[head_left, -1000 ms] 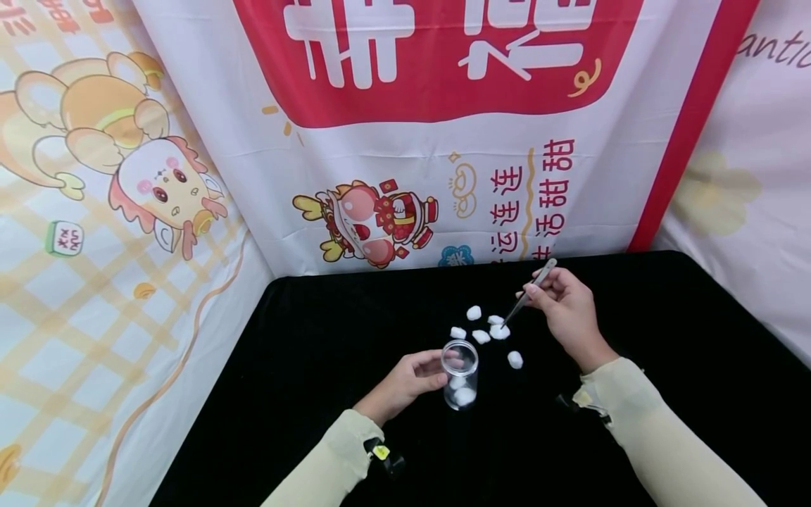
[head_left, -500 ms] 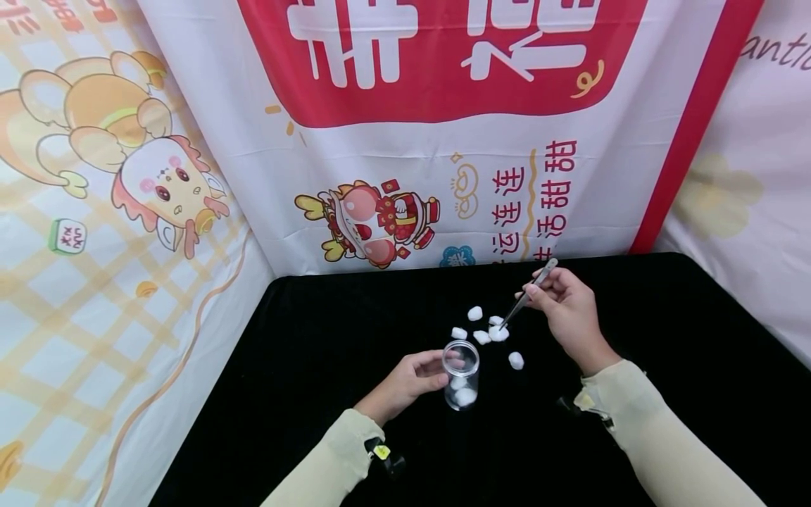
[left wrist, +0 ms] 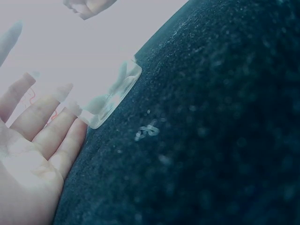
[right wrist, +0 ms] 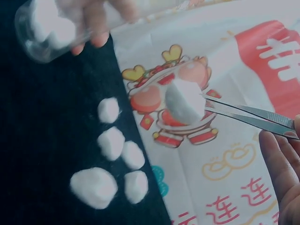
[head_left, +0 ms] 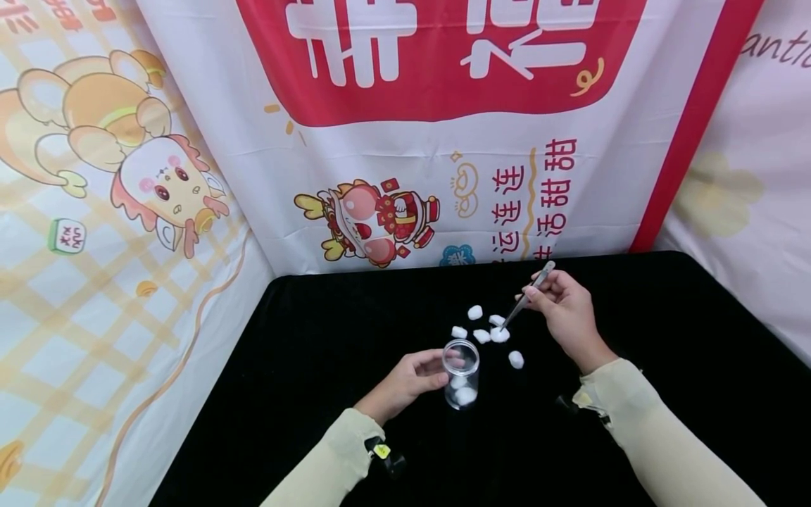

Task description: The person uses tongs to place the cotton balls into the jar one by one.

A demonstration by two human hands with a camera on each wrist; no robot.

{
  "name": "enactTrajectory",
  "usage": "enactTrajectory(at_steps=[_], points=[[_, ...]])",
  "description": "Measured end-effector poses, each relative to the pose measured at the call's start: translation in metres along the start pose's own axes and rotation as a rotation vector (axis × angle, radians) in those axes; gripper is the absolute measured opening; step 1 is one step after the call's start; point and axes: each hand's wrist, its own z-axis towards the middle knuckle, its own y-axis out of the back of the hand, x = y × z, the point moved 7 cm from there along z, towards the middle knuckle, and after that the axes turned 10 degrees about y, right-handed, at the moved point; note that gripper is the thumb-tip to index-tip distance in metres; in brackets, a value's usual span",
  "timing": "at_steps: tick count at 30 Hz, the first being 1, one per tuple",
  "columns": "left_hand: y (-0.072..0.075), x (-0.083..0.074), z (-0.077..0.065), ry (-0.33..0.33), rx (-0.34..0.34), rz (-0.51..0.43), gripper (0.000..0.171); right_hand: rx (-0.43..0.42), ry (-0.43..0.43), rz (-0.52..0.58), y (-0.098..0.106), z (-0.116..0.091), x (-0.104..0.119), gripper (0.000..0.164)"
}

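Black, soft-looking worktop (head_left: 304, 352) below everything. Curled around a clear jar (head_left: 471, 374) at its near side: the left grip (head_left: 412, 377); pinching metal tweezers (head_left: 518, 307) further out: the right grip (head_left: 567, 310). Jar roughly upright, liable to tip with any loosening at the left, spilling the stored balls (head_left: 465, 396). Between the tweezer tips, caught near its edge, one held ball (right wrist: 185, 102): likely to drop from a slack pinch, or snag on the rim through poor aim. Close by, five loose balls (right wrist: 93, 188), easily scattered by a low sweep.
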Motion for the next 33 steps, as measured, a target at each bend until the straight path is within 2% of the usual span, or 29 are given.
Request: enactTrajectory(at_steps=[5,33], points=[[0.000,-0.002,0.000,-0.006,0.001,0.005,0.047,-0.010,-0.002,0.005,0.001,0.000,-0.002,0.015],[0.001,0.000,0.000,0.014,-0.006,0.004,0.045,0.002,0.092,0.079,-0.016,-0.003,0.048,0.016]])
